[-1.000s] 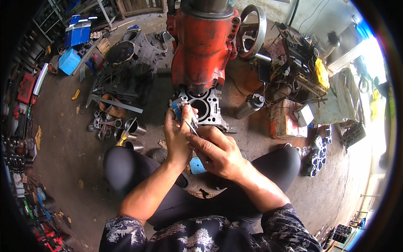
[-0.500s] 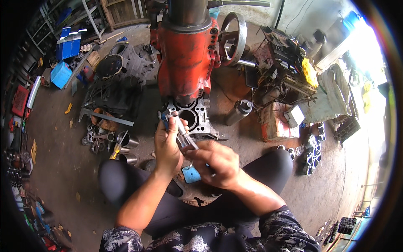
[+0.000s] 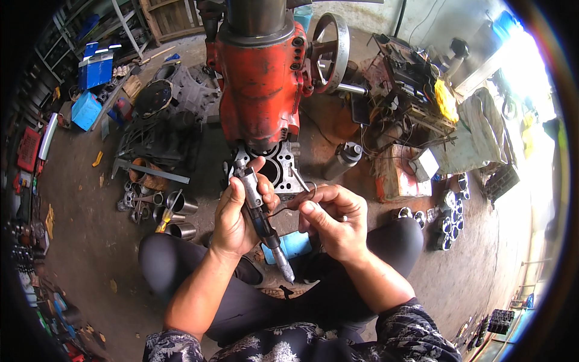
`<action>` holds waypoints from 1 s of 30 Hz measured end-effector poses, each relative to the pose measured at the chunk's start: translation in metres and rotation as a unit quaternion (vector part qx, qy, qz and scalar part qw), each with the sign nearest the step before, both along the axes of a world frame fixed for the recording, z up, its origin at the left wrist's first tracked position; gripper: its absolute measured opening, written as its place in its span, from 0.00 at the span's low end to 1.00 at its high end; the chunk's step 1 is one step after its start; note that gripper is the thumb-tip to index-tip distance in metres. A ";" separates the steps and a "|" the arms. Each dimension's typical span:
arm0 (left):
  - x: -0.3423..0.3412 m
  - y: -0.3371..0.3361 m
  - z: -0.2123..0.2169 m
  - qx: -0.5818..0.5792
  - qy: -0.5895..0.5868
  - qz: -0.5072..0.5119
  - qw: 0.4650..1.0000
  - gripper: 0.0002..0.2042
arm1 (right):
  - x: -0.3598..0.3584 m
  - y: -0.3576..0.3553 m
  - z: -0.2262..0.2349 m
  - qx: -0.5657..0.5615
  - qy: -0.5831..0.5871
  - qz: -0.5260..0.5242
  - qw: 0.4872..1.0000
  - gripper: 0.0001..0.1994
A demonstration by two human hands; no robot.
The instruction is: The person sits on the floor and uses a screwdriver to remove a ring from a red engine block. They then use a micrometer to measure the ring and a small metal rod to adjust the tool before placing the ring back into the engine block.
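My left hand (image 3: 238, 220) is wrapped round a slim metal measuring tool (image 3: 263, 224) that resembles a micrometer. Silver at the upper end and dark in the middle, it tapers to a point slanting down toward my lap. Across from it, my right hand (image 3: 338, 220) pinches a thin bright metal rod (image 3: 300, 180) and a curved dark wire-like piece (image 3: 278, 211); whether these are one part is unclear. Beyond my hands lies an engine block (image 3: 289, 163) with round bores, under a red boring machine head (image 3: 259, 90).
A blue flat object (image 3: 289, 246) lies between my legs. A grey bottle (image 3: 345, 160) stands right of the block, near a worn box (image 3: 403, 178). Metal cylinder sleeves (image 3: 184, 204) sit at left, and several pistons (image 3: 446, 226) at right. A handwheel (image 3: 333, 54) juts from the machine.
My right hand has moved off the tool's lower end, up and to the right, and now shows the rod and wire. The tool is more fully visible in my left hand.
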State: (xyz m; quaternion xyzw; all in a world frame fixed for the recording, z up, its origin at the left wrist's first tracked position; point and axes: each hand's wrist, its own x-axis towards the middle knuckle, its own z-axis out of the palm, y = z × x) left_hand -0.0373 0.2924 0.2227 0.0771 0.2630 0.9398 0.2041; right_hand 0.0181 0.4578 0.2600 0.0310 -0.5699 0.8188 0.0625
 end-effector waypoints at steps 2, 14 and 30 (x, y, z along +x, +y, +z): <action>-0.001 -0.002 -0.001 0.011 -0.004 -0.011 1.000 0.31 | 0.000 0.001 0.000 -0.022 0.002 0.001 1.000 0.03; -0.003 -0.004 -0.004 0.068 0.010 -0.022 0.997 0.29 | 0.002 -0.009 0.001 0.017 0.017 -0.023 0.999 0.03; -0.003 -0.002 -0.008 0.053 -0.010 0.020 0.998 0.27 | 0.002 -0.007 0.000 0.279 0.224 -0.077 0.930 0.10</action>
